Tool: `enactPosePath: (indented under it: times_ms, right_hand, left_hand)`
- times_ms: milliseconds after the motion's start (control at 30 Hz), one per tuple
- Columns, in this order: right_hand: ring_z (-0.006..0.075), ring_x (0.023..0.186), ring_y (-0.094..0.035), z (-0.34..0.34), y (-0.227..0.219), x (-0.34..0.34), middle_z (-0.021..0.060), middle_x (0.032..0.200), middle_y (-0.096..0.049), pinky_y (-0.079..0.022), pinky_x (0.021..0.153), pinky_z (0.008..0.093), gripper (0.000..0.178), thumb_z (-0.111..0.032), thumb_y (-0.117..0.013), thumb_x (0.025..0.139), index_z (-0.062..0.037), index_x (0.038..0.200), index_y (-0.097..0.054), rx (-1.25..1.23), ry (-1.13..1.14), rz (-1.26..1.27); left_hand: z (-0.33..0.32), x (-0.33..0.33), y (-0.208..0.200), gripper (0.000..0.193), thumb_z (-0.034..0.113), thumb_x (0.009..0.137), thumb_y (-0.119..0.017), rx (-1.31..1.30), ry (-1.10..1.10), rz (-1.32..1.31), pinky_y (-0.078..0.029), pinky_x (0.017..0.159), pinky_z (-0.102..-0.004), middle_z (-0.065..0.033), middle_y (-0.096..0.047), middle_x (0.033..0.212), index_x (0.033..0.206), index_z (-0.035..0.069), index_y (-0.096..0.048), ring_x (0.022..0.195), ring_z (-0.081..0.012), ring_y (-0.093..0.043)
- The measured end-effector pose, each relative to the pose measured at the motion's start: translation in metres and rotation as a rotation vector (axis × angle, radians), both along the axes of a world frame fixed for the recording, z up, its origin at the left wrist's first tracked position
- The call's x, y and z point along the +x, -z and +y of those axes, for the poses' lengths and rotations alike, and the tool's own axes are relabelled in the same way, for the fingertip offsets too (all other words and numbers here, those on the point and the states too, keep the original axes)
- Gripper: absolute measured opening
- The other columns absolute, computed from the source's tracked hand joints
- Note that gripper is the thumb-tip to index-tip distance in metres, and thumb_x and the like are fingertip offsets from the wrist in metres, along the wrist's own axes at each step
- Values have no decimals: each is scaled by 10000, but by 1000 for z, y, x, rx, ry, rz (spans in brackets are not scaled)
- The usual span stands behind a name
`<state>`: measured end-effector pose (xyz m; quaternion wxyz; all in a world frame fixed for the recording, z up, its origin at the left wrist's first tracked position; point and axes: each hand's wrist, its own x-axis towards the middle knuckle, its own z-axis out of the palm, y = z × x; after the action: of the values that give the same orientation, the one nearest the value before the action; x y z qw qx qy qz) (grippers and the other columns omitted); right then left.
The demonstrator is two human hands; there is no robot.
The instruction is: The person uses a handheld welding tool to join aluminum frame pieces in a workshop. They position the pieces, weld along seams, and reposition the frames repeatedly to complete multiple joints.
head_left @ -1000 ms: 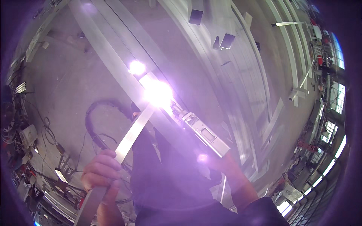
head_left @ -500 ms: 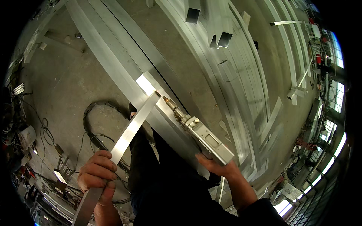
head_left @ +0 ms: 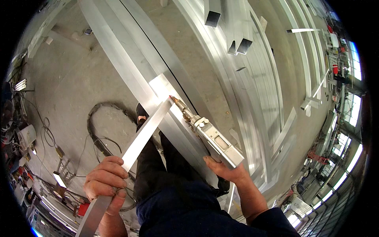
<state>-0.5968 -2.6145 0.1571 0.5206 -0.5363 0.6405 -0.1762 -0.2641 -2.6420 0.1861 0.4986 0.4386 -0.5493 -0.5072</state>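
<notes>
My left hand (head_left: 106, 179) is closed around a flat-sided metal bar (head_left: 144, 134), which slants up and to the right from the lower left. The bar's far end rests against a short bright metal piece (head_left: 160, 85) lying across a long metal beam (head_left: 118, 59). My right hand (head_left: 225, 168) grips a silver handheld welding gun (head_left: 217, 142) from below; its handle is mostly hidden. The gun's copper-coloured nozzle (head_left: 177, 102) points at the spot where bar and short piece meet. A small reddish glint shows at the tip.
Long metal beams (head_left: 233, 91) lie stacked to the right, with open-ended square tubes (head_left: 213, 17) on top. A thick dark hose (head_left: 91, 126) loops on the floor at left, near thin cables (head_left: 45, 130). More beams (head_left: 300, 55) stand farther right.
The whole view has shifted slightly and brightened. Both hands keep their grips, and the nozzle stays by the bar's far end.
</notes>
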Motion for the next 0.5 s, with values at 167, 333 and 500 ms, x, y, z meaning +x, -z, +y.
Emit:
enactPosePath:
  times_ms: [167,333,500]
  right_hand:
    - [182,905,-652,-1,-1,1,143,1001,-668,-525,794,297,449,-95,-722,807,7,1212,-561,20,2,4]
    - [184,900,-654,-2,0,0,144,997,-669,-526,788,302,445,-94,-716,804,4,1209,-561,26,-23,38]
    - [176,885,-652,-5,-4,1,142,990,-668,-527,780,303,454,-96,-715,802,3,1216,-558,68,-8,27]
  left_hand:
    - [-3,0,-1,271,143,787,-771,1,23,17,-459,876,-474,9,-625,735,765,177,-503,790,-208,-632]
    - [-2,-1,-2,272,150,791,-771,9,15,7,-463,874,-474,12,-616,735,775,178,-501,786,-206,-628]
    - [-2,-2,-1,273,170,805,-772,-3,14,0,-465,868,-477,10,-615,735,777,177,-500,785,-203,-628]
